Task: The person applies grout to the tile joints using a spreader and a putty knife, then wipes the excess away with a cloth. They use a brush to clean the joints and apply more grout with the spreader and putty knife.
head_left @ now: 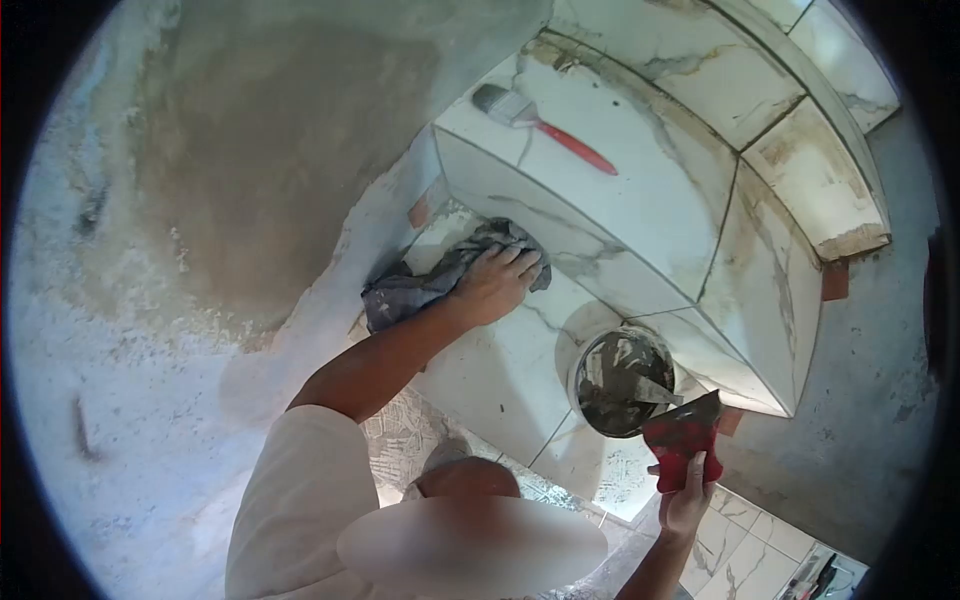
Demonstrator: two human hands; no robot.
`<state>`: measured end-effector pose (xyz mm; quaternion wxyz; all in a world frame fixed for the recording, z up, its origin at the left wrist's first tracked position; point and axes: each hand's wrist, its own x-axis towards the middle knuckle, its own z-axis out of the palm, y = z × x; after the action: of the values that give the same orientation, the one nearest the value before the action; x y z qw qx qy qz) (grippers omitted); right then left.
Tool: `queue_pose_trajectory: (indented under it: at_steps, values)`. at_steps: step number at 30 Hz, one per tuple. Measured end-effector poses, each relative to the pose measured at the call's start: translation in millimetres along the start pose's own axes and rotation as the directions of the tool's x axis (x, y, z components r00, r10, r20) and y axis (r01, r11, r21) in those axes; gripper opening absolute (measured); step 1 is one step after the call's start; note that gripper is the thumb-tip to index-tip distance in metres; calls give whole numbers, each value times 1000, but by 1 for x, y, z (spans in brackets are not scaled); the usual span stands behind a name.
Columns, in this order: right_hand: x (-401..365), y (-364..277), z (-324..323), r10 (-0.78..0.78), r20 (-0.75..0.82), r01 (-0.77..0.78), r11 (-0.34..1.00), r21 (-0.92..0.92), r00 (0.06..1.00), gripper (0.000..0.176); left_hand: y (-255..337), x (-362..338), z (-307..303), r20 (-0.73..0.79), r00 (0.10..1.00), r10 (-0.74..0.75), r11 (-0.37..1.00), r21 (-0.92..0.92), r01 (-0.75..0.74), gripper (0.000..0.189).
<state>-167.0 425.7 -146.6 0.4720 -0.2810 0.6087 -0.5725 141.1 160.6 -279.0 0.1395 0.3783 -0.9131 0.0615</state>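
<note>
Under my left hand lies a crumpled dark grey cloth, pressed onto the white marbled tile of the lower step. The fingers are bent over the cloth near the step's riser. My right hand grips a red spreader with a dark, mortar-smeared top edge. Beside the spreader's upper left stands a round bucket with grey paste inside and a flat tool resting in it.
A brush with a red handle lies on the upper tiled step. A rough plastered wall rises at the left. A blurred oval covers part of the lower middle. At the bottom right is a tray with small items.
</note>
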Motion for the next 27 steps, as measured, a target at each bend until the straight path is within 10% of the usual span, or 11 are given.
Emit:
queue_pose_trajectory:
  at_steps: [14, 18, 22, 23, 26, 27]
  values:
    - [-23, 19, 4, 59, -26, -58, 998, 17, 998, 45, -53, -37, -13, 25, 843, -537, 842, -36, 538, 57]
    - [-43, 24, -28, 54, 39, -56, 997, 59, 998, 46, -5, -134, -49, -6, 792, -610, 785, 129, 606, 54]
    - [-64, 20, -45, 50, -21, -48, 994, 97, 999, 44, 61, -254, -130, 325, 419, -848, 480, 138, 866, 43]
    - [-66, 17, -47, 36, -52, -31, 995, 99, 998, 42, 73, -296, -124, 150, 501, -852, 517, 91, 851, 41]
    - [-68, 16, -54, 36, -41, -32, 994, 101, 999, 44, 109, -327, -143, 252, 406, -878, 447, 136, 884, 42]
    - [-66, 13, -54, 40, -18, -38, 995, 93, 999, 46, 117, -340, -131, 231, 505, -831, 525, 29, 851, 41]
